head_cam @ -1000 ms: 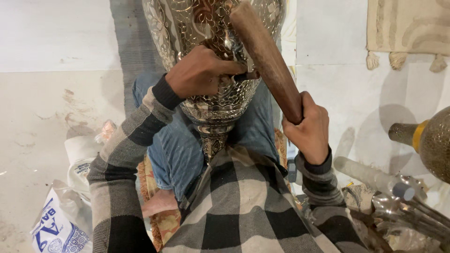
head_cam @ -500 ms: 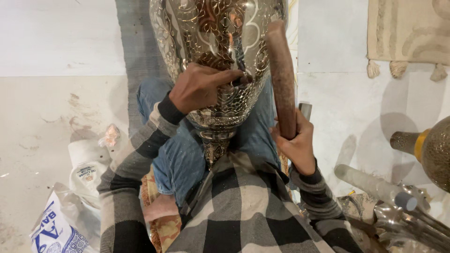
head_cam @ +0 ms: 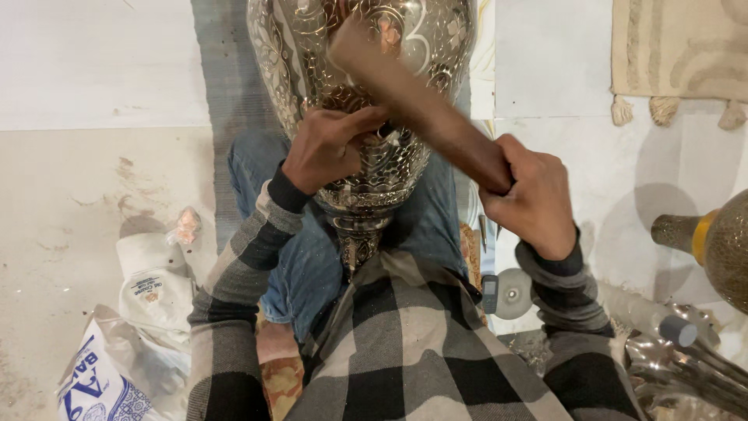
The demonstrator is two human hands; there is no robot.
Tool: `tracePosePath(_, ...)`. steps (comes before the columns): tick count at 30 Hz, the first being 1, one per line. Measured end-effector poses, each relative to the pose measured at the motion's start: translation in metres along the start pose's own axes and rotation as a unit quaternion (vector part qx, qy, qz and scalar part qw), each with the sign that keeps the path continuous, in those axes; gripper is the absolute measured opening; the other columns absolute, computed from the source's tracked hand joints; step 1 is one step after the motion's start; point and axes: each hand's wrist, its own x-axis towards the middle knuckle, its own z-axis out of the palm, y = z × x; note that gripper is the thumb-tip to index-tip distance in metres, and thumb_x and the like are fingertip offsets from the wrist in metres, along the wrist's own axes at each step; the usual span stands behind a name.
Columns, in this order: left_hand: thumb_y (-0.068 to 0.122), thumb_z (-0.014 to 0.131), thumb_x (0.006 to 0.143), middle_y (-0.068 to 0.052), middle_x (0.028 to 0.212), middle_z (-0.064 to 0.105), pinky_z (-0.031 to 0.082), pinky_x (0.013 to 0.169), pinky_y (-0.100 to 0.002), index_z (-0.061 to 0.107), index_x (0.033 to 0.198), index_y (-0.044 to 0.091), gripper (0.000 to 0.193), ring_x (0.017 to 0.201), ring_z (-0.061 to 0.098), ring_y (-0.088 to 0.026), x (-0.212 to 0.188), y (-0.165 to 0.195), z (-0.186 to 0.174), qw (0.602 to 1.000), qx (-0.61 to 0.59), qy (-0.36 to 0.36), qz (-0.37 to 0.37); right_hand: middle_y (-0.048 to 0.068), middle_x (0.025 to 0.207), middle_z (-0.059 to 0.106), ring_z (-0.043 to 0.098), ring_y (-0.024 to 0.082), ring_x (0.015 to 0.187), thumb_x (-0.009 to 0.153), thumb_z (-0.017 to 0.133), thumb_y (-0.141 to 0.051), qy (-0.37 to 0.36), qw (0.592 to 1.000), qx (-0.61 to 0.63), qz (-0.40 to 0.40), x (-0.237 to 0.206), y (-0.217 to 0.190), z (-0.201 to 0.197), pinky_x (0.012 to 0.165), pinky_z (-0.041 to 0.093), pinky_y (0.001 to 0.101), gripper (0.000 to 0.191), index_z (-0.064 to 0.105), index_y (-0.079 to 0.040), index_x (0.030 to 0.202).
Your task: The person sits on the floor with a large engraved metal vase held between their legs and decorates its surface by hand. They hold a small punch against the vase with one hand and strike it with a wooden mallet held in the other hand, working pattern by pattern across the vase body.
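While the engraved metal vase [head_cam: 366, 101] lies across the seated person's lap, its narrow foot pointing toward the body and its wide belly running up and out of the top of the head view, both hands are at work on it. The vase's long axis runs roughly straight away from the person, between the denim-covered knees.

Left hand [head_cam: 323, 148]: fingers curled and pinched against the vase's lower belly, as if steadying a small tool there; whatever sits between the fingertips is too small to make out. Touching the metal.

Right hand [head_cam: 530, 191]: closed in a full fist round the lower end of a brown wooden mallet [head_cam: 413, 101]. The mallet's length slants up and to the left from the fist, crossing in front of the vase; its far end is blurred and sits just above the left hand's fingertips.

Key relation: the mallet's head lies up-left of the gripping fist, directly over the spot where the left hand presses the vase. The left hand is the nearer one to that spot; the right stands off to the side, clear of the metal.

Surroundings: a white plastic bag [head_cam: 101, 382] on the floor at the left, a second brass vessel [head_cam: 717, 245] at the right edge, a fringed rug [head_cam: 678, 54] at the upper right.
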Motion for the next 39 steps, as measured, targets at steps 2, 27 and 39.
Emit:
tracePosePath(2,-0.014,0.061,0.083,-0.011,0.104,0.080,0.063,0.064,-0.031,0.066,0.135,0.010,0.058,0.080,0.078,-0.020,0.000,-0.002,0.001,1.000,-0.003,-0.008,-0.003,0.014,0.069,0.061,0.059,0.019,0.057,0.079,0.077,-0.008,-0.026,0.997,-0.069,-0.026,0.007,-0.005,-0.006,0.057,0.046,0.0326,0.030,0.061,0.002,0.102)
tracePosePath(27,-0.007,0.065,0.071,-0.003,0.065,0.068,0.043,0.045,-0.033,0.070,0.132,0.020,0.067,0.048,0.056,-0.015,0.023,-0.006,-0.016,0.993,0.029,-0.116,0.010,0.016,0.069,0.053,0.050,0.029,0.059,0.079,0.074,-0.003,0.019,0.999,-0.001,-0.032,0.007,0.011,0.024,0.058,0.041,0.0354,0.026,0.053,-0.001,0.093)
tracePosePath(39,-0.005,0.069,0.070,-0.007,0.064,0.070,0.044,0.045,-0.035,0.069,0.134,0.016,0.067,0.045,0.056,-0.018,0.025,-0.018,-0.017,0.983,0.015,-0.184,0.017,0.012,0.070,0.062,0.060,0.013,0.063,0.082,0.076,-0.003,0.086,0.995,0.047,-0.010,0.001,0.013,0.033,0.060,0.046,0.0300,0.022,0.057,0.000,0.092)
